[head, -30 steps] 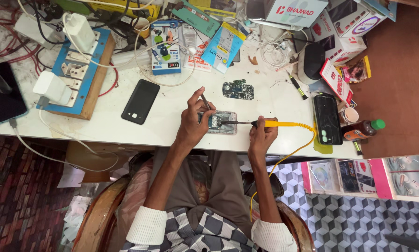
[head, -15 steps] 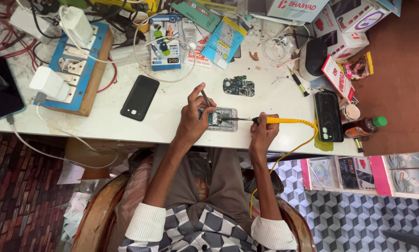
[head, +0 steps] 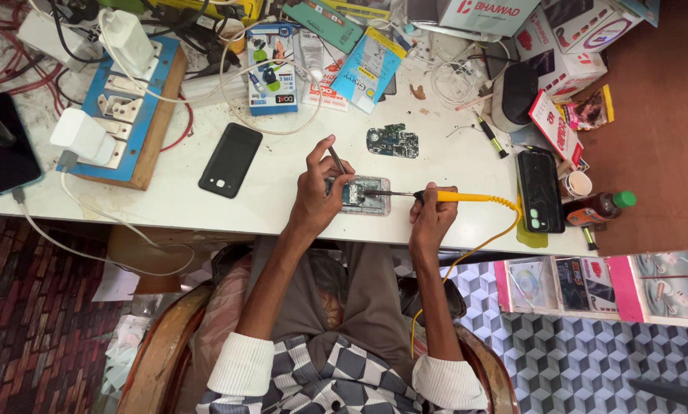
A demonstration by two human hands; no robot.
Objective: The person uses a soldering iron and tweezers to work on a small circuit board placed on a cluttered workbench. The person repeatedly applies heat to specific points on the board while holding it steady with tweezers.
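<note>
An opened phone (head: 368, 195) lies near the front edge of the white table (head: 283, 199), its circuit board exposed. My left hand (head: 319, 189) rests on its left end and pinches thin tweezers (head: 336, 159) that point down at the board. My right hand (head: 433, 215) grips a yellow-handled soldering iron (head: 466, 198); its dark tip reaches left onto the phone. The iron's yellow cord (head: 474, 249) drops off the table edge toward my lap.
A loose circuit board (head: 392, 141) lies behind the phone. A black phone (head: 230, 159) sits to the left, another phone (head: 540, 190) to the right beside a small bottle (head: 598, 207). A blue power strip board (head: 126, 107) with chargers, packets and boxes crowd the back.
The view has shifted slightly. Both hands stay at the opened phone, tweezers and soldering iron in the same places.
</note>
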